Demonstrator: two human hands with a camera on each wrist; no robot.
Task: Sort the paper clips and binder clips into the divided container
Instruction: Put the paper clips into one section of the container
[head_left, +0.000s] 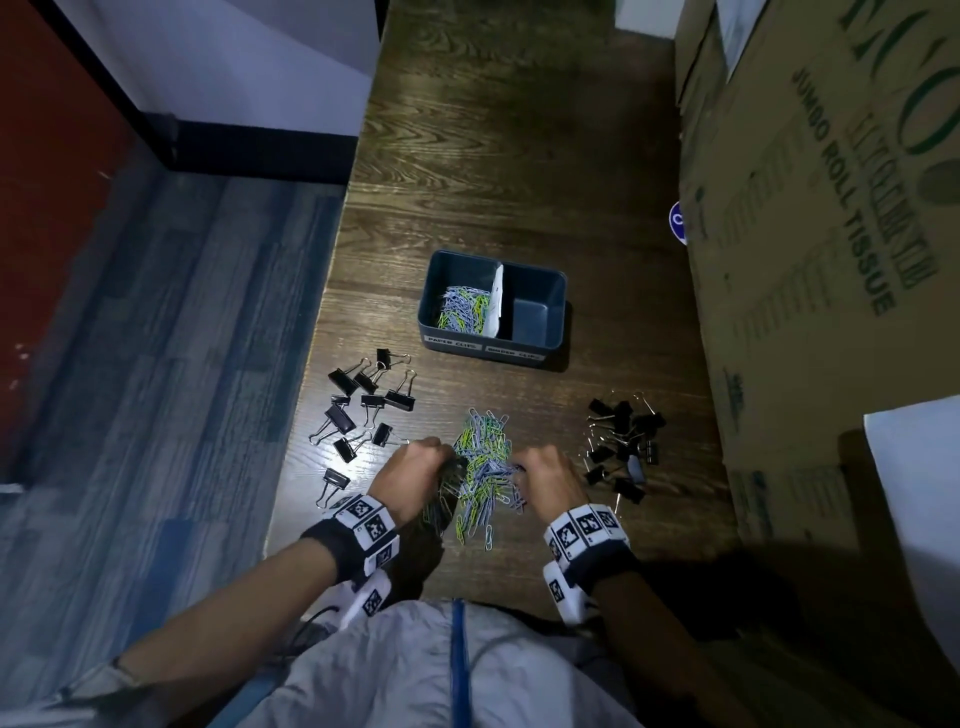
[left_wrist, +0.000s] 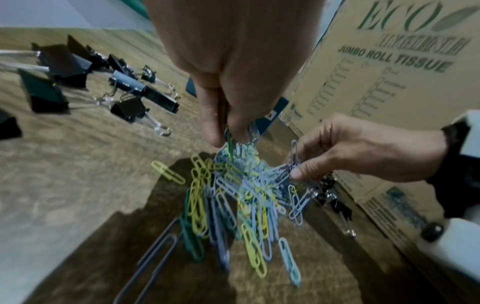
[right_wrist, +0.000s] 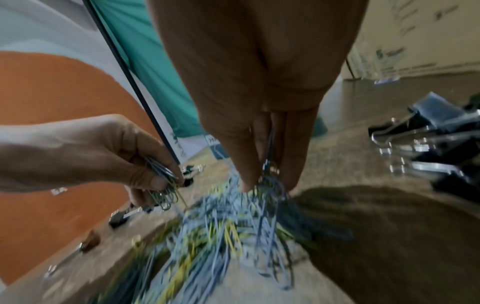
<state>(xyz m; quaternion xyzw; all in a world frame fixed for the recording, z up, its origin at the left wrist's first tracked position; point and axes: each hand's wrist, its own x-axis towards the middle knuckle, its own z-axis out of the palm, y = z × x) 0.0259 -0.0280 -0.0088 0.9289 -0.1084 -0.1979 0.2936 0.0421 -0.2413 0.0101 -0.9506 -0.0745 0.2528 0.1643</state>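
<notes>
A heap of coloured paper clips (head_left: 483, 467) lies on the wooden table, between my two hands. My left hand (head_left: 415, 475) pinches a bunch of paper clips (left_wrist: 235, 139) at the heap's left edge. My right hand (head_left: 548, 480) pinches another bunch of clips (right_wrist: 267, 176) at the heap's right edge. Black binder clips lie in two groups, one at the left (head_left: 363, 410) and one at the right (head_left: 621, 447). The dark divided container (head_left: 556, 332) stands further back. Its left compartment holds paper clips (head_left: 462, 309); its right one is bare.
Large cardboard boxes (head_left: 831, 234) wall off the table's right side. The table's left edge (head_left: 311, 374) drops to a blue carpeted floor. A white paper divider (head_left: 496, 299) splits the container. My grey jacket fills the bottom of the head view.
</notes>
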